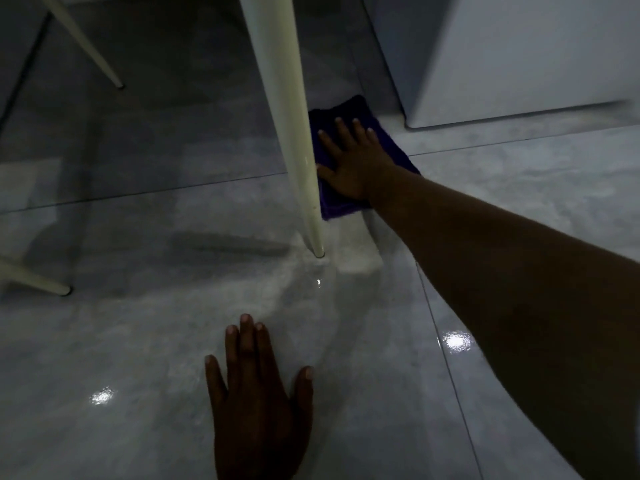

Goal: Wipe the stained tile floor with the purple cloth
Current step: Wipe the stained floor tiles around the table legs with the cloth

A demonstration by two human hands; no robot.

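The purple cloth (388, 140) lies folded flat on the grey tile floor (138, 341), just behind a white chair leg (294, 133). My right hand (349, 161) presses down on the cloth with fingers spread, arm stretched forward from the right. The chair leg hides the cloth's left edge. My left hand (258, 393) rests flat on the glossy tile near the bottom centre, fingers apart, holding nothing. A dull pale smear shows on the floor around the foot of the leg.
Two more white chair legs (93, 53) (38, 280) stand at the left. A white cabinet or appliance (519, 64) fills the upper right, close behind the cloth. Dark grout lines cross the tiles. Light glints show on the wet-looking floor.
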